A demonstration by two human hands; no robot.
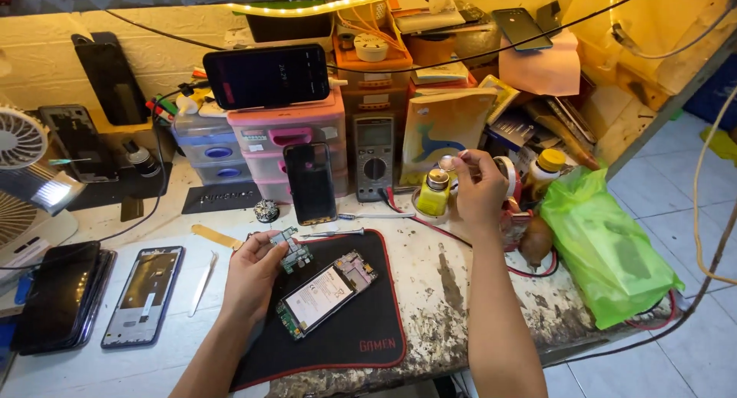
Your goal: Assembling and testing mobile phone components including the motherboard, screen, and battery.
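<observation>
Pinching a green circuit board (293, 254) at its left edge, the left hand (253, 271) holds it just above the top corner of the black mat (361, 321). On the mat, just right of that hand, lies an opened phone (324, 292), its insides up. The right hand (480, 187) is raised over the small yellow bottle (434, 195), fingertips closed on a small round cap (447, 163); how tightly, I cannot tell.

Beneath is a worn white bench (449, 283), its paint flaking toward the front edge, with pale floor tiles (668, 191) to the right. Behind the mat a dark phone (309, 181) leans on pink drawers (288, 137), with a multimeter (374, 156) beside it and another phone (266, 75) lying on top. Left of the mat are tweezers (203, 281), a phone frame (144, 294) and a stack of dark screens (60, 294). A green bag (606, 248) slumps at the bench's right end, and a red wire (530, 271) runs behind the right forearm. The fan (19, 141) at far left is cut off by the picture's edge.
</observation>
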